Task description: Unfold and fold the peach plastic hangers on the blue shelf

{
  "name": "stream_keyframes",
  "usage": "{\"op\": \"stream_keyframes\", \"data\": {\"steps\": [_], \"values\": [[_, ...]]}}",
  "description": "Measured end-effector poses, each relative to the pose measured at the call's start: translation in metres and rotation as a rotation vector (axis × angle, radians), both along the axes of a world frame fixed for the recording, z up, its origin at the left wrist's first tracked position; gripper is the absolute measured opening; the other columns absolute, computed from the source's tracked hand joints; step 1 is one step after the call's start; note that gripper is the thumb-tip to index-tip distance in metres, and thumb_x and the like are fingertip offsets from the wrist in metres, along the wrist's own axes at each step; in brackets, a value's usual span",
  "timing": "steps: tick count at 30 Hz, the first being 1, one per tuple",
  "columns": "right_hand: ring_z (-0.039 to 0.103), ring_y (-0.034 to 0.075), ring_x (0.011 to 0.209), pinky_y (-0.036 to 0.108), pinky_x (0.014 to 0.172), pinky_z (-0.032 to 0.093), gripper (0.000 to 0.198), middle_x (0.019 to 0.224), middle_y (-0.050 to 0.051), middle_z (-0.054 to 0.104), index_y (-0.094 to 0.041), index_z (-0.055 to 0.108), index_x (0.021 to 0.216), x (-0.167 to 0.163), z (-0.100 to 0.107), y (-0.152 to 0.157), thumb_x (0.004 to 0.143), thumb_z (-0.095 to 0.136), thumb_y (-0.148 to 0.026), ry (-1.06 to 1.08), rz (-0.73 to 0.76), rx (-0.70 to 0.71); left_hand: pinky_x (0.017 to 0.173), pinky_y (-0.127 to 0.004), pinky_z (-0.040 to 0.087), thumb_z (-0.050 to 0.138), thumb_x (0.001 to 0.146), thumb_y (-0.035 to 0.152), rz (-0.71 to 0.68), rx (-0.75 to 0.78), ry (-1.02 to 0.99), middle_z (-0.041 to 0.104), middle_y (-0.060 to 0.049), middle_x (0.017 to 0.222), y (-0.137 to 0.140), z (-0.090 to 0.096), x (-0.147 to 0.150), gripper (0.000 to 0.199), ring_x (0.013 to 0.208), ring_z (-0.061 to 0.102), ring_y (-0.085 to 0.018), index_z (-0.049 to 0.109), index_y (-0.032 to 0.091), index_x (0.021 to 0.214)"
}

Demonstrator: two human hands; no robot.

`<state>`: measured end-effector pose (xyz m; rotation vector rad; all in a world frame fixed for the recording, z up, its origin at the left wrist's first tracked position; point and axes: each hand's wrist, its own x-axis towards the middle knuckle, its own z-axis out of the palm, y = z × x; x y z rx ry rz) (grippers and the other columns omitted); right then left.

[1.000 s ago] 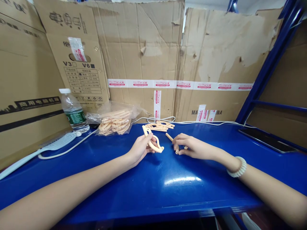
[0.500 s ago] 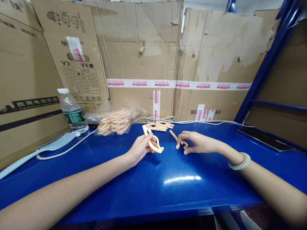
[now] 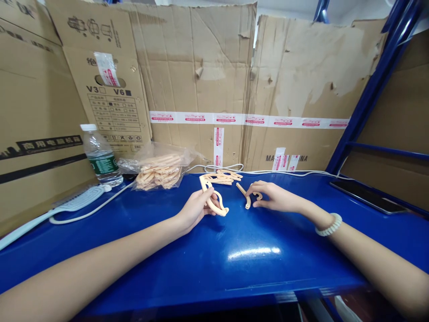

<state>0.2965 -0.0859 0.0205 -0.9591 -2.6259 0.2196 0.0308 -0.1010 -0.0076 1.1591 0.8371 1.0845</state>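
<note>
My left hand (image 3: pixel 198 206) is closed around a beige plastic part (image 3: pixel 219 208), curved like one piece of a folding clothes hanger, and holds it tilted above the blue table. Its curved end points toward me on the right. My right hand (image 3: pixel 270 196) is low over the table, fingers bent around a small beige hook (image 3: pixel 258 196) that shows between fingers and thumb. Just left of those fingertips is a slim straight beige piece (image 3: pixel 244 196). Behind the hands lie several more beige hanger pieces (image 3: pixel 223 177) in a loose pile.
A clear plastic bag (image 3: pixel 161 172) full of beige pieces lies at the back left. Beside it are a water bottle (image 3: pixel 102 158) and a pale blue hairbrush (image 3: pixel 78 199). White cable (image 3: pixel 284 172) runs along cardboard walls (image 3: pixel 197 67). A dark phone (image 3: pixel 368 196) is at the right.
My right hand has shifted slightly left and its fingers have drawn closer together. The hook has moved away from me, apart from the straight piece. My left hand keeps its hold.
</note>
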Motion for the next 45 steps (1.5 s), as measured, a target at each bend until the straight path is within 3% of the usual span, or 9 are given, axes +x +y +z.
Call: {"op": "stream_keyframes", "data": {"steps": [6,9,16,21,27,34,38,41,45], "values": [[0.057,0.021,0.095,0.038,0.087,0.046,0.013,0.098,0.009,0.06,-0.017,0.067,0.097,-0.011,0.0,-0.011,0.088,0.059,-0.022,-0.036,0.039,-0.016,0.048,-0.021,0.044,0.052,0.089,0.034,-0.072,0.029,0.038,0.063,-0.006,0.062,0.0,0.001,0.001,0.027,0.057,0.064,-0.016,0.05,0.013,0.071],[0.056,0.022,0.1,0.04,0.091,0.046,0.021,0.104,0.009,0.06,-0.018,0.063,0.109,-0.018,-0.001,-0.018,0.089,0.057,-0.022,0.033,0.033,0.012,0.05,-0.021,0.045,0.063,0.08,0.029,-0.154,0.057,0.09,0.065,-0.006,0.068,-0.003,0.0,0.001,0.02,0.06,0.065,-0.016,0.051,0.014,0.078],[0.039,0.022,0.129,0.044,0.104,0.04,0.044,0.137,0.011,0.042,-0.027,0.043,0.136,-0.049,-0.003,-0.05,0.093,0.053,-0.024,0.293,0.145,-0.006,0.059,-0.024,0.049,0.058,0.088,0.037,-0.257,0.431,0.257,0.065,-0.001,0.074,-0.016,-0.004,-0.002,0.039,0.064,0.065,-0.016,0.045,0.021,0.122],[0.04,0.022,0.13,0.045,0.105,0.039,0.04,0.14,0.008,0.044,-0.029,0.048,0.134,-0.051,-0.008,-0.047,0.095,0.051,-0.028,0.528,0.208,-0.264,0.06,-0.024,0.048,0.06,0.085,0.037,-0.136,0.517,0.338,0.061,0.002,0.066,-0.018,0.0,-0.004,0.034,0.06,0.061,-0.016,0.053,0.021,0.115],[0.053,0.022,0.116,0.044,0.101,0.043,0.033,0.131,0.009,0.053,-0.024,0.06,0.123,-0.05,-0.005,-0.044,0.092,0.055,-0.035,0.668,0.133,-0.388,0.059,-0.022,0.045,0.057,0.088,0.037,0.003,0.597,0.396,0.063,-0.005,0.096,-0.017,0.002,-0.004,0.026,0.076,0.059,-0.017,0.061,0.02,0.107],[0.06,0.019,0.098,0.035,0.083,0.052,0.027,0.114,0.009,0.061,-0.021,0.068,0.107,-0.054,-0.011,-0.044,0.088,0.061,-0.038,0.757,0.056,-0.333,0.06,-0.023,0.042,0.056,0.089,0.033,0.16,0.803,0.506,0.057,-0.005,0.09,-0.021,0.004,-0.005,0.023,0.072,0.054,-0.016,0.07,0.022,0.104],[0.061,0.017,0.086,0.032,0.078,0.052,0.021,0.098,0.006,0.065,-0.019,0.069,0.097,-0.058,-0.015,-0.043,0.088,0.06,-0.037,0.779,0.014,-0.274,0.072,-0.026,0.043,0.05,0.093,0.03,0.116,0.9,0.615,0.065,-0.005,0.092,-0.025,0.003,-0.006,0.028,0.078,0.059,-0.019,0.067,0.025,0.115],[0.06,0.016,0.081,0.03,0.072,0.051,0.02,0.093,0.006,0.064,-0.019,0.069,0.091,-0.06,-0.016,-0.044,0.088,0.06,-0.037,0.784,0.004,-0.234,0.072,-0.026,0.043,0.049,0.094,0.032,0.09,0.855,0.65,0.069,-0.006,0.102,-0.028,0.002,-0.005,0.031,0.083,0.063,-0.021,0.06,0.024,0.121],[0.059,0.017,0.08,0.029,0.068,0.049,0.02,0.09,0.006,0.064,-0.019,0.07,0.09,-0.06,-0.015,-0.046,0.089,0.059,-0.036,0.743,-0.04,-0.156,0.056,-0.024,0.037,0.05,0.093,0.034,0.149,0.797,0.757,0.068,-0.003,0.078,-0.03,0.001,-0.003,0.023,0.06,0.06,-0.018,0.057,0.021,0.11]]}}
